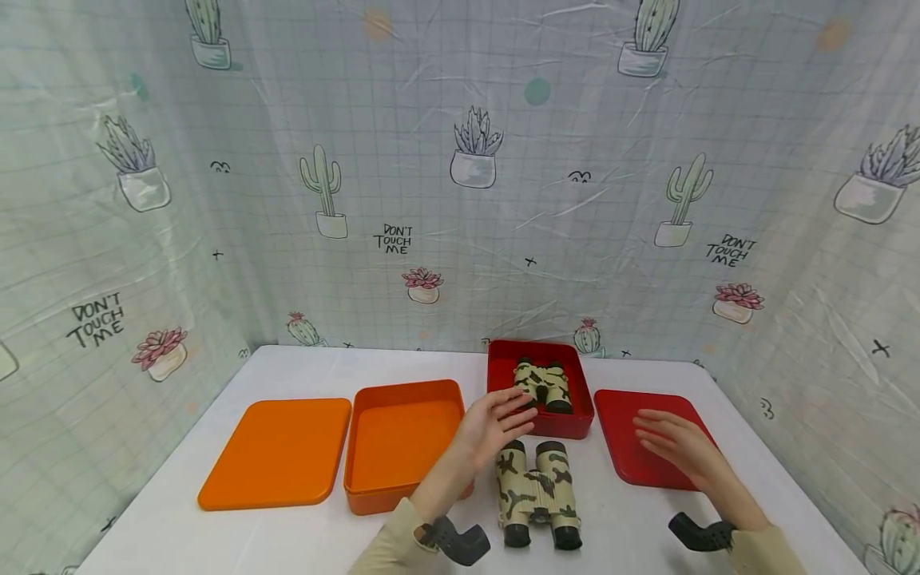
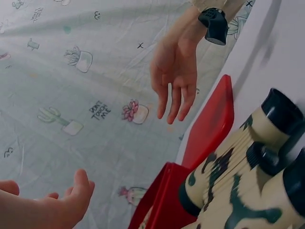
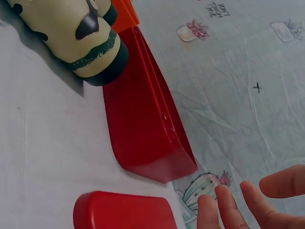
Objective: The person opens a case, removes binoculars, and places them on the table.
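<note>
A larger pair of camouflage binoculars (image 1: pixel 537 491) lies on the white table in front of the red box (image 1: pixel 549 426). Inside that box rests a smaller camouflage pair of binoculars (image 1: pixel 544 385). My left hand (image 1: pixel 489 427) hovers above the table between the orange box (image 1: pixel 406 435) and the larger binoculars, fingers extended and holding nothing. Over the red lid (image 1: pixel 647 435) my right hand (image 1: pixel 679 447) is raised, its fingers loosely extended. In the left wrist view the larger binoculars (image 2: pixel 238 176) appear close up, with both hands apart from them.
Left of the orange box lies a flat orange lid (image 1: pixel 276 451) on the white table (image 1: pixel 251 543). A cloth backdrop (image 1: pixel 460 224) printed with cacti stands behind and at both sides. Each wrist wears a black camera mount, such as the right one (image 1: pixel 700 533).
</note>
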A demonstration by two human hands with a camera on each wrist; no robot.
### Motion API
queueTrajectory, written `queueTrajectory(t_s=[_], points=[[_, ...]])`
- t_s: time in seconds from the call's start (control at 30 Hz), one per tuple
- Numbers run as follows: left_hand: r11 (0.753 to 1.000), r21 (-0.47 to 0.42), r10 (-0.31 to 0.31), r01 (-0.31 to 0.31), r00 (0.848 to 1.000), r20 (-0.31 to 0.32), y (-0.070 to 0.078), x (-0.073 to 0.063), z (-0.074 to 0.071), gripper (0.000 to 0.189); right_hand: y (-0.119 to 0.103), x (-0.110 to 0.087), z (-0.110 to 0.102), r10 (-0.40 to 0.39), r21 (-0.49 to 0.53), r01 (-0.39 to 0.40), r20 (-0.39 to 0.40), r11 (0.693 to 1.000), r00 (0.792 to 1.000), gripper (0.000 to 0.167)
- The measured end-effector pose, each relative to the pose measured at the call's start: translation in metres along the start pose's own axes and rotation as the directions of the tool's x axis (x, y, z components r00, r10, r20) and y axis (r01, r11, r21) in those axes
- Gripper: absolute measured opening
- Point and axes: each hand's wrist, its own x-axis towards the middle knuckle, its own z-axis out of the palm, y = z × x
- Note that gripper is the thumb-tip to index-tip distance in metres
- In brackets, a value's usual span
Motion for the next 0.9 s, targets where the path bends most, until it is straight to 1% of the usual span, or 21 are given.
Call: queueTrajectory(t_s=[0.07,0.2,0.3,0.37,0.47,0.57,0.63,0.67,0.7,0.77,0.83,0.87,0.9], points=[[1.000,0.018,0.004,-0.004,1.000,-0.003,0.005,0.000,-0.003,0.047,-0.003,0.002,0.003,-0.023,-0.028,0.023,0.012,0.999,1.000,0.061],[0.998,0.056,0.021,-0.021,1.000,0.006,0.014,0.000,-0.008,0.048,-0.007,0.006,0.012,-0.057,-0.089,0.058,0.008,0.994,0.998,0.059],[0.995,0.092,0.034,-0.034,0.999,0.010,0.019,0.000,-0.011,0.047,-0.009,0.010,0.018,-0.074,-0.135,0.075,0.007,0.988,0.997,0.057],[0.992,0.118,0.036,-0.036,0.999,0.002,0.021,0.001,-0.013,0.046,-0.011,0.013,0.023,-0.080,-0.154,0.079,0.003,0.985,0.997,0.056],[0.980,0.195,0.045,-0.039,0.999,-0.026,0.025,0.002,-0.016,0.045,-0.015,0.017,0.030,-0.080,-0.179,0.079,0.004,0.981,0.997,0.055],[0.954,0.298,0.055,-0.031,0.996,-0.072,0.028,0.005,-0.019,0.043,-0.020,0.022,0.037,-0.085,-0.206,0.085,0.010,0.975,0.996,0.054],[0.921,0.388,0.064,-0.020,0.993,-0.101,0.031,0.006,-0.020,0.042,-0.023,0.025,0.041,-0.088,-0.226,0.088,0.011,0.970,0.996,0.053],[0.900,0.435,0.072,-0.016,0.991,-0.114,0.032,0.007,-0.021,0.041,-0.025,0.027,0.043,-0.089,-0.237,0.089,0.011,0.968,0.996,0.051],[0.878,0.479,0.085,-0.014,0.988,-0.126,0.033,0.008,-0.022,0.040,-0.026,0.029,0.044,-0.094,-0.247,0.095,0.016,0.964,0.995,0.051],[0.823,0.567,0.119,-0.017,0.983,-0.143,0.034,0.010,-0.024,0.037,-0.028,0.033,0.047,-0.093,-0.269,0.093,0.015,0.959,0.996,0.049],[0.762,0.648,0.152,-0.015,0.976,-0.155,0.034,0.012,-0.026,0.035,-0.030,0.036,0.049,-0.093,-0.290,0.094,0.017,0.952,0.995,0.048],[0.722,0.692,0.174,-0.023,0.973,-0.150,0.034,0.013,-0.027,0.035,-0.031,0.038,0.050,-0.096,-0.302,0.097,0.018,0.949,0.995,0.048],[0.677,0.735,0.192,-0.028,0.972,-0.139,0.034,0.013,-0.029,0.034,-0.032,0.040,0.051,-0.097,-0.313,0.098,0.018,0.945,0.995,0.047]])
